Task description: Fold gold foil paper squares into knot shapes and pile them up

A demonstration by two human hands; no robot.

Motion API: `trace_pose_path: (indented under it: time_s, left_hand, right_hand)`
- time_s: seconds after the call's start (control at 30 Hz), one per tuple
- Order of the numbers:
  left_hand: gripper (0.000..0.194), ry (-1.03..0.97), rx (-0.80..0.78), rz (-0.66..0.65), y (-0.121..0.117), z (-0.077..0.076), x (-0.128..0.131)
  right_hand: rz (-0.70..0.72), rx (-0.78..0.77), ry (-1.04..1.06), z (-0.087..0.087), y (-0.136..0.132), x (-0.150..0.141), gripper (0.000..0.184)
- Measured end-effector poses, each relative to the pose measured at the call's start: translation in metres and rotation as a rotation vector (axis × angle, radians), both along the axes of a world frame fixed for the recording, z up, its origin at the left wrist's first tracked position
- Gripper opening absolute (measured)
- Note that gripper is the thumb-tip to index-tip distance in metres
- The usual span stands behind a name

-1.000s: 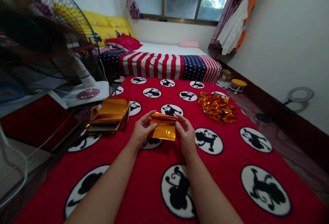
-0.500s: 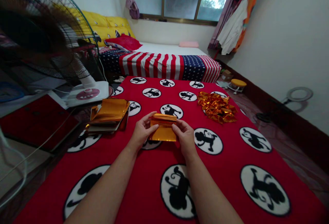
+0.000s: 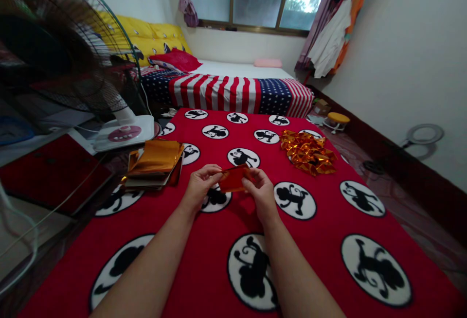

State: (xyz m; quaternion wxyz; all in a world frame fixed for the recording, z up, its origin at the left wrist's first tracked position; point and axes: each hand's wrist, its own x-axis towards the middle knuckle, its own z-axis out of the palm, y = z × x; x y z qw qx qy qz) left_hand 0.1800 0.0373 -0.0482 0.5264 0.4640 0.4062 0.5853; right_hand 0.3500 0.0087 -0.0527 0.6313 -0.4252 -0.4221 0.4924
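Observation:
A folded sheet of shiny gold foil paper (image 3: 232, 180) is held up over the red cloth, its face looking dark orange-red. My left hand (image 3: 200, 185) pinches its left end between thumb and fingers. On the opposite end, my right hand (image 3: 260, 189) is closed in the same kind of pinch. To the left lies a stack of flat gold foil sheets (image 3: 156, 157) with pale backing. A heap of folded gold foil pieces (image 3: 308, 152) rests on the cloth at the right.
A red cloth with monkey prints (image 3: 211, 269) covers the surface before me. An electric fan (image 3: 124, 131) stands at the left beside a dark red panel (image 3: 54, 172). Beyond is a bed with a striped, starred cover (image 3: 226, 92). A yellow stool (image 3: 337, 117) stands on the floor right.
The foil paper has been tilted or turned between my hands, from a bright gold face to a darker reddish one. Both hands keep hold of its ends; the stack and heap stay put.

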Motion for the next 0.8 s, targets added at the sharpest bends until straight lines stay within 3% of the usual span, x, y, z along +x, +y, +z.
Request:
trace_pose_path:
  time_s: [0.17, 0.3, 0.37, 0.47, 0.57, 0.8]
  left_hand:
    - [0.020, -0.075, -0.029, -0.094, -0.002, 0.001, -0.001]
    - [0.018, 0.037, -0.004, -0.155, -0.003, 0.000, 0.002]
    - [0.029, 0.066, -0.045, -0.161, -0.003, 0.000, 0.004]
    - [0.051, 0.017, -0.143, -0.129, -0.001, -0.002, 0.005]
    - [0.057, -0.067, -0.223, -0.130, -0.001, -0.001, 0.004]
    - [0.075, -0.165, -0.291, -0.407, -0.011, 0.009, 0.004]
  right_hand:
    - [0.084, 0.129, -0.069, 0.001, -0.003, -0.005, 0.022]
    - [-0.082, 0.311, -0.203, 0.006, -0.005, -0.004, 0.013]
    - [-0.176, 0.369, -0.262, 0.009, -0.007, -0.003, 0.013]
    - [-0.308, 0.420, -0.348, 0.008, -0.009, -0.001, 0.021]
    - [-0.406, 0.446, -0.464, 0.003, -0.010, 0.002, 0.033]
    - [-0.480, 0.474, -0.738, -0.002, -0.010, 0.006, 0.044]
